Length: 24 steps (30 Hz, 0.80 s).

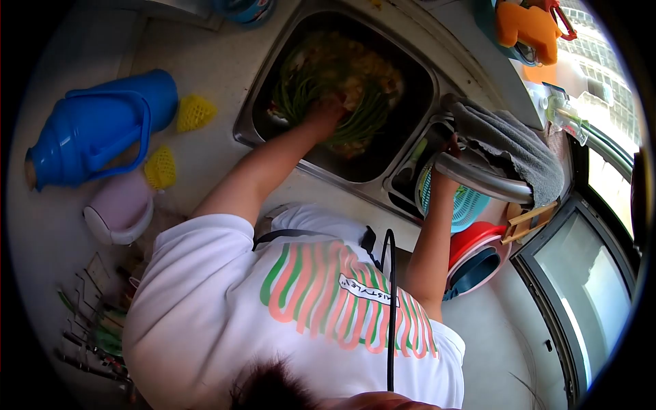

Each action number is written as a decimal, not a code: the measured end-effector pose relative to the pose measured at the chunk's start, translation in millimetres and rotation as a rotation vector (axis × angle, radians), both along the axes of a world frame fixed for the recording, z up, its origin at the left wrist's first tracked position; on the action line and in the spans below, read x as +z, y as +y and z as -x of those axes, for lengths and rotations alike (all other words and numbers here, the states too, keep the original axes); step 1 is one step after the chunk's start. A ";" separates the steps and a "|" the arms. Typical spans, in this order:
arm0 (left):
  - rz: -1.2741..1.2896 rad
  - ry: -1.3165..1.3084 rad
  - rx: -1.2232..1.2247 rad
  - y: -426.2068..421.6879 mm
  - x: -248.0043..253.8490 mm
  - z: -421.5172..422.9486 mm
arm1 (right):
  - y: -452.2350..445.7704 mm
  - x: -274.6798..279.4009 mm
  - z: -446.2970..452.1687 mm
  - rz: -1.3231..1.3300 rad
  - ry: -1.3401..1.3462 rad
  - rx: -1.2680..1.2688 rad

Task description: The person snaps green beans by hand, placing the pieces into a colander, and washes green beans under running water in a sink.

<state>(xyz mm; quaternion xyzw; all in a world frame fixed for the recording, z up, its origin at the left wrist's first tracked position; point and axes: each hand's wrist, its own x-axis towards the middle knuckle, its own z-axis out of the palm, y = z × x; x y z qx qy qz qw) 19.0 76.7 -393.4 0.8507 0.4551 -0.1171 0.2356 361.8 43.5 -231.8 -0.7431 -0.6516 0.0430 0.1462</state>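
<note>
My left hand (329, 115) reaches into the metal sink (256, 126), closed around a bunch of long green vegetable stems (365, 123). The stems fan out on both sides of it, and its fingertips are hidden among them. Murky water with yellowish-brown bits (376, 65) surrounds the bunch. My right hand (448, 160) is at the curved metal faucet (482, 179), beside a turquoise colander (471, 208) in the smaller basin. The faucet and shadow hide most of its fingers, so its grip is unclear.
A grey cloth (509, 140) drapes over the faucet. Red and pink basins (478, 239) stand below the colander. On the left lie a blue thermos flask (102, 126) and yellow foam nets (196, 113). A window (581, 287) borders the right side.
</note>
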 end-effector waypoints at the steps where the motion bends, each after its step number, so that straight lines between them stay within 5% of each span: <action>1: -0.008 0.039 -0.035 -5.5 1.4 0.1 | 0.7 5.8 1.6 0.044 -0.012 -0.020; 5: 0.367 0.190 -0.048 -3.2 24.7 -11.6 | 1.4 32.6 14.0 0.105 -0.034 -0.041; 8: 0.216 0.104 -0.098 -22.8 14.4 -4.2 | -2.6 38.3 13.6 0.170 0.009 -0.083; 12: 0.401 0.120 -0.079 1.1 44.6 0.6 | 3.3 51.2 24.1 0.242 0.063 -0.151; 14: 0.486 0.188 -0.067 18.1 55.3 -8.0 | 0.8 39.6 36.7 -0.036 0.321 -0.113; 15: 0.601 -0.028 0.236 19.4 57.7 -14.7 | -1.6 34.7 49.4 -0.172 0.449 -0.091; 20: 0.947 -1.166 1.788 14.5 72.4 -68.1 | 14.0 42.1 164.4 0.345 1.701 -0.661; 24: 0.902 -1.230 1.794 39.9 109.0 -82.5 | 48.4 -2.2 200.6 0.542 1.735 -0.651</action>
